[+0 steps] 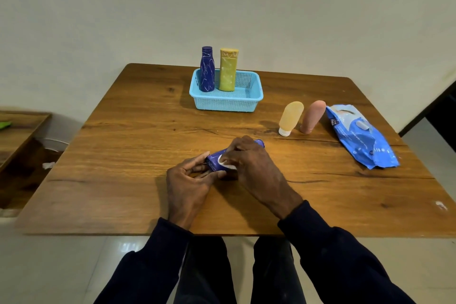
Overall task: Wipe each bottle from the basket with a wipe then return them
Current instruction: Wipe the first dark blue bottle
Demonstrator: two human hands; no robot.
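While left fingers [196, 159] grip the blue bottle [215, 158], right fingers [237, 153] pinch a wipe [222, 162] against it.

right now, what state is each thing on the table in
held bottle, on its side in left hand
wipe, pressed on it by right hand
dark blue bottle, upright in basket
yellow bottle, upright in basket
orange tube, cap down on table
pink tube, cap down on table
wipes pack, lying on table

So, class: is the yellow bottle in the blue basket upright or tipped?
Upright: the yellow plastic bottle stands on its base in the light blue mesh basket.
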